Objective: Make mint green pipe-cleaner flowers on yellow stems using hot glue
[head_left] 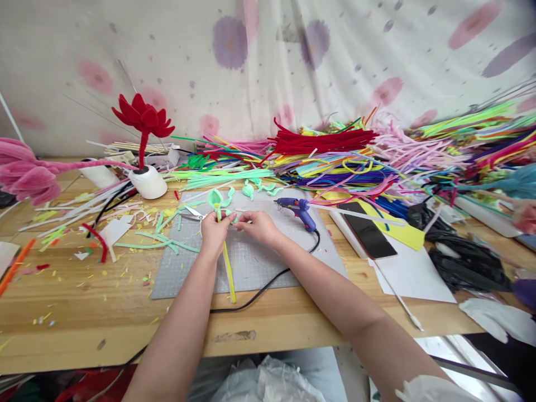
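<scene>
My left hand (215, 230) is closed around a yellow pipe-cleaner stem (228, 271), whose lower end hangs down over the mat. A mint-green pipe-cleaner petal (215, 197) stands at the top of that stem, above my fingers. My right hand (256, 226) is pinched right beside the left one, at a small mint-green bit between the fingertips; what it grips is too small to make out. Just left of my left hand lie open scissors (193, 214). Beyond the hands, loose mint-green shaped pieces (248, 190) rest on the grey cutting mat (268, 273).
A blue glue gun (298, 207) lies right of my hands, its black cord crossing the mat. Farther right is a phone (367, 230). Bundles of pipe cleaners (326, 142) line the back. A red flower (143, 117) stands in a white pot (148, 183). Another person's hand (524, 215) shows far right.
</scene>
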`<state>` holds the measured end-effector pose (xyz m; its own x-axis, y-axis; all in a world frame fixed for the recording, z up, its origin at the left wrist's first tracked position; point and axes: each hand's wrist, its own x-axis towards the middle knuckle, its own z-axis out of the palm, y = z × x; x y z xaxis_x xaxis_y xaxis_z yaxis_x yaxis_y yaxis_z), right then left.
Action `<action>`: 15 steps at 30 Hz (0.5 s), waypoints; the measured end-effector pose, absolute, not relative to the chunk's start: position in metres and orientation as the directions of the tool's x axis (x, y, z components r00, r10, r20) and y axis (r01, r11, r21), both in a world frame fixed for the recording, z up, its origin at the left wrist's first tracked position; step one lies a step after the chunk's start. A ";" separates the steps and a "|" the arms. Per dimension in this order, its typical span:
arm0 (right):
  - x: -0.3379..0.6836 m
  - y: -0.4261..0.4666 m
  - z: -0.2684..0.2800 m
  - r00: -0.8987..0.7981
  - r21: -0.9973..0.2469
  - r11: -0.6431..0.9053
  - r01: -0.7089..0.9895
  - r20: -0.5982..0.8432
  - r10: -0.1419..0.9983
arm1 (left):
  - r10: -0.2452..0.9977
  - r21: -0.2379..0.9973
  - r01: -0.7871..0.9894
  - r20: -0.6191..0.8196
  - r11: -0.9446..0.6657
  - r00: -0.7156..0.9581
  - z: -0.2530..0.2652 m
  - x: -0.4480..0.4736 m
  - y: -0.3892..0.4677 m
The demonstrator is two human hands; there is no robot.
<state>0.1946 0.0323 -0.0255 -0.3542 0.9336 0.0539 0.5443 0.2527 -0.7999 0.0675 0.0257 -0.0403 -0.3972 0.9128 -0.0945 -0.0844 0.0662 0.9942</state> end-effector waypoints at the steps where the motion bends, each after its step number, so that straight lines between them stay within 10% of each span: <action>1: 0.194 0.031 -0.024 -0.353 -0.771 0.273 0.575 0.068 0.933 | 0.909 0.995 -0.074 -0.086 0.061 -0.408 -0.042 0.067 0.027; 8: 0.191 0.032 -0.031 -0.314 -0.755 0.291 0.588 0.118 0.942 | 0.887 0.996 -0.072 -0.086 0.060 -0.454 -0.044 0.069 0.028; 15: 0.204 0.044 -0.033 -0.472 -0.986 -0.165 -0.013 -0.139 0.871 | 0.972 0.910 -0.398 -0.184 0.114 -0.143 -0.025 0.062 0.023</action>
<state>0.2038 0.0441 -0.0326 -0.4721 0.8705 -0.1390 -0.0134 -0.1648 -0.9862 0.0618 0.0226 -0.0247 -0.1432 0.9724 -0.1843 -0.3978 0.1140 0.9104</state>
